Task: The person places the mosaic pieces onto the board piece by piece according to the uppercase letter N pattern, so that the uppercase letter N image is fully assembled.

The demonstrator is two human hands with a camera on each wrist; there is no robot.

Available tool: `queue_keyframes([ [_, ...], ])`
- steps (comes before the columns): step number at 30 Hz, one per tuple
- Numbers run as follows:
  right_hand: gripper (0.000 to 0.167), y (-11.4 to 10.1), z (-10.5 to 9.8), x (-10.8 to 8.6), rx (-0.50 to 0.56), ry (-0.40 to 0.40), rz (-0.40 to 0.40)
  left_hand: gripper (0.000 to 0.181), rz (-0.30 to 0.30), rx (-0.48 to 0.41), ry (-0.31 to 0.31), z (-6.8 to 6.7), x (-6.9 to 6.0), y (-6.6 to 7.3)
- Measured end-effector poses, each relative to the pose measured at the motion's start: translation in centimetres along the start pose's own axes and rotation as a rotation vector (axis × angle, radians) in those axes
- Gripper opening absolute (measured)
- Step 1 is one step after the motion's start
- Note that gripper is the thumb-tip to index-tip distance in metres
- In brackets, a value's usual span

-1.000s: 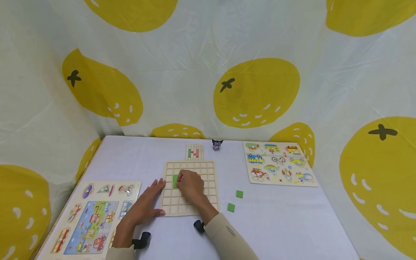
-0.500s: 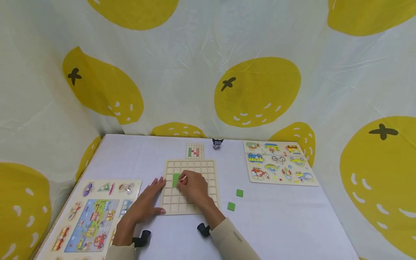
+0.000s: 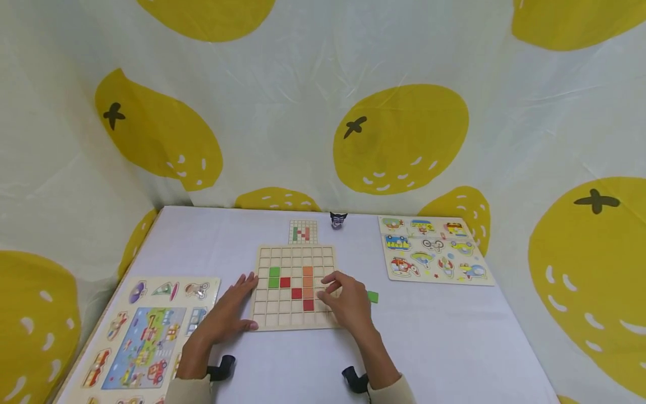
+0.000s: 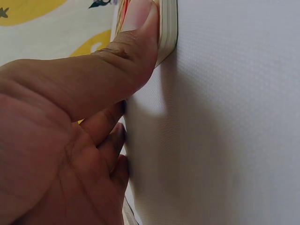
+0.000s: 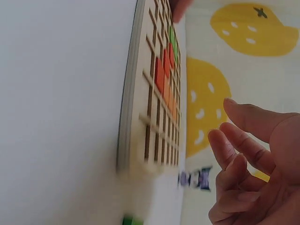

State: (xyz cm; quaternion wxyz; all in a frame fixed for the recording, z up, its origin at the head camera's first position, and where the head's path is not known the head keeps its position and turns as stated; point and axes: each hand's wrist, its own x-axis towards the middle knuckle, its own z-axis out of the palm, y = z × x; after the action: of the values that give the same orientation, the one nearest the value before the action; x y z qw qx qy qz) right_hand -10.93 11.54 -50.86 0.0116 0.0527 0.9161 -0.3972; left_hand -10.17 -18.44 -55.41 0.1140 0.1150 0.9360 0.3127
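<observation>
A wooden grid board (image 3: 278,321) lies mid-table with two green tiles (image 3: 274,277), a diagonal of three red tiles (image 3: 296,293) and a column of orange tiles (image 3: 308,281) in its cells. My left hand (image 3: 229,311) rests at the board's left side, thumb (image 4: 138,21) against its edge, fingers extended. Over the board's right side hovers my right hand (image 3: 349,301), thumb and fingers apart and holding nothing. A loose green tile (image 3: 373,297) shows just beyond that hand. Behind the board lies a small pattern card (image 3: 303,231) with a coloured N.
A vehicle puzzle board (image 3: 146,348) lies at the left front, and a second puzzle board (image 3: 436,252) at the back right. A small dark figurine (image 3: 337,220) stands near the back edge, before a lemon-print curtain (image 3: 282,112).
My right hand has moved right, from beside the green tiles to the board's right side, uncovering the red and orange tiles. It now covers one loose green tile. My left hand stays put.
</observation>
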Motion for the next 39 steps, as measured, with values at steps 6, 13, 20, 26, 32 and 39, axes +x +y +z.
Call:
queue_keyframes([
  [6,0.029,3.0,-2.7,-1.2,-0.033,0.049,0.071,0.118,-0.008,-0.007,-0.003,-0.1,0.1,-0.1],
  [13,0.041,5.9,-4.4,-2.1,-0.1,0.046,0.091,0.117,-0.005,-0.017,0.0,-0.2,0.2,-0.1],
  [20,0.04,7.3,-4.0,-2.6,-0.103,-0.003,0.101,0.118,-0.009,-0.022,0.005,-0.2,0.1,-0.1],
  [26,0.035,7.5,-3.3,-2.9,-0.112,-0.007,0.101,0.117,-0.01,-0.036,0.005,0.1,-0.1,0.0],
  [32,0.028,7.4,-3.1,-2.8,-0.125,-0.008,0.089,0.117,-0.007,-0.025,0.012,0.1,-0.2,-0.1],
  [39,0.024,7.3,-3.1,-2.7,-0.152,-0.018,0.105,0.117,-0.004,-0.046,0.013,0.0,-0.1,0.0],
])
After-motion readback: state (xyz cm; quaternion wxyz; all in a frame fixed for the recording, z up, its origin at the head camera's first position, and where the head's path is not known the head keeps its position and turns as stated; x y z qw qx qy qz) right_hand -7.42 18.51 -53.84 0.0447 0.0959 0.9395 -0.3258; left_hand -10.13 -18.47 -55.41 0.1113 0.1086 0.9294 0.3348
